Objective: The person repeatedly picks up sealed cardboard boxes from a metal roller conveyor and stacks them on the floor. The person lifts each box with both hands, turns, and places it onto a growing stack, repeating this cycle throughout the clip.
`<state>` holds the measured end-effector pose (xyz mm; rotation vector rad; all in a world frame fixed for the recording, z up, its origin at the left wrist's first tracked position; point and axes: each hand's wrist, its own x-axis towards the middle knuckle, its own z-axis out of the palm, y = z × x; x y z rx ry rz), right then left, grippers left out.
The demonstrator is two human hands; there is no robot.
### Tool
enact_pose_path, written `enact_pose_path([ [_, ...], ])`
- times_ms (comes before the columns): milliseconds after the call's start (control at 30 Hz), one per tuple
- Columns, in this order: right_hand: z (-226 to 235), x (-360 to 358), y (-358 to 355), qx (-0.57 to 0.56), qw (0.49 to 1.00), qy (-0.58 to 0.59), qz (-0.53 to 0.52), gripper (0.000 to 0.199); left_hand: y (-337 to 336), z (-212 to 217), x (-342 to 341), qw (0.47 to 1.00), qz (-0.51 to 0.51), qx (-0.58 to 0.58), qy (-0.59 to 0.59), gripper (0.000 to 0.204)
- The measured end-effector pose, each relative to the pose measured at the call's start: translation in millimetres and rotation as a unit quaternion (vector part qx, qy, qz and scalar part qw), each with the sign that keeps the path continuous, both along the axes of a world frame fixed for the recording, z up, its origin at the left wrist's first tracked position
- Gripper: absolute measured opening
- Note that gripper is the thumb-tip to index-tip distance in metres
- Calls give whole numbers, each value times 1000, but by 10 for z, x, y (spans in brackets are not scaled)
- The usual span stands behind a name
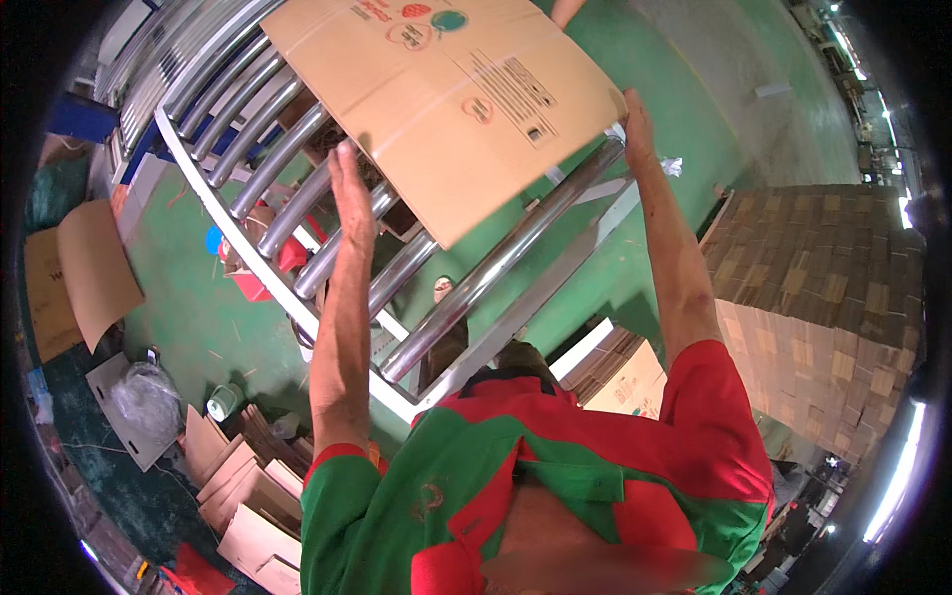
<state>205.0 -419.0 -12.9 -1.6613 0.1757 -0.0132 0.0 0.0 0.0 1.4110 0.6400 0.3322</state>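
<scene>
A large printed cardboard carton (476, 129) rests on the steel rollers of a conveyor (506, 268) in front of me. My left hand (352, 193) is at the carton's near left edge, its fingers straight and stretched out; I cannot tell whether they press on the board. At the right corner, my right hand (638, 129) lies along the carton's side with the fingers extended, seen almost edge-on. Part of another person's hand or arm (565, 12) shows past the carton's far edge.
A tall stack of bundled cardboard (818, 317) stands at the right. Flattened cartons (620, 372) are close by my right side. Loose cardboard sheets (253, 486) and a clear plastic bag (149, 397) lie at the lower left. Red items (288, 253) sit beside the conveyor's white frame.
</scene>
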Motion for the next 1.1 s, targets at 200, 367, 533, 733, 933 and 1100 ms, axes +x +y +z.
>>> enact_pose_path([
  [200, -10, -527, -738, -78, 986, 62, 130, 59, -486, -135, 60, 978, -3, -137, -158, 85],
  [367, 39, -1286, -1196, -30, 979, 48, 195, 55, -681, 7, -556, 964, -58, -226, -126, 70],
  [533, 173, -1090, -1432, -3, 940, 155, 304, 63, -1119, 58, -1100, 979, -77, -182, -54, 79],
  [733, 405, -696, -944, 261, 878, 293, 275, 67, -1230, 65, -914, 976, -78, -202, -27, 76],
  [933, 495, -756, -808, 328, 830, 316, 322, 69, -1042, 128, -488, 960, -108, -249, -70, 70],
  [1100, 563, -896, -844, 268, 874, 250, 319, 64, -1046, 240, -587, 963, -115, -235, -65, 72],
])
